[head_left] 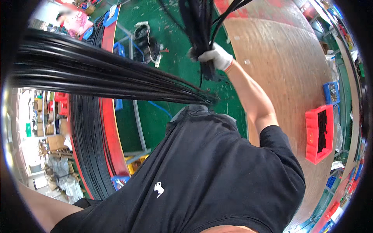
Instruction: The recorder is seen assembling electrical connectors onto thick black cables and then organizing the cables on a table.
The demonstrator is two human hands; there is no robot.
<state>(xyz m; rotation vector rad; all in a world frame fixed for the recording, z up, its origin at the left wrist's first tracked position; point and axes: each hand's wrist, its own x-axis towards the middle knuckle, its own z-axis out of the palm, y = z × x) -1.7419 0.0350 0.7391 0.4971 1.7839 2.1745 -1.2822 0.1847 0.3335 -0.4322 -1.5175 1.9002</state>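
My right hand, in a white glove, is closed round a bundle of thin black cables. The bundle rises from the fist to the top edge, a few strands splay to both sides, and short ends hang below. A second, thicker bundle of black cables stretches from the left rim to the middle, tapering to loose ends in front of my shirt. Of my left arm only a bare part shows at the lower left; its hand is out of sight, so its hold on anything cannot be seen.
A wooden tabletop lies at right, with a red bin of short black pieces and a blue bin. At left, long black strands lie along a red-edged bench. A person in pink is far left.
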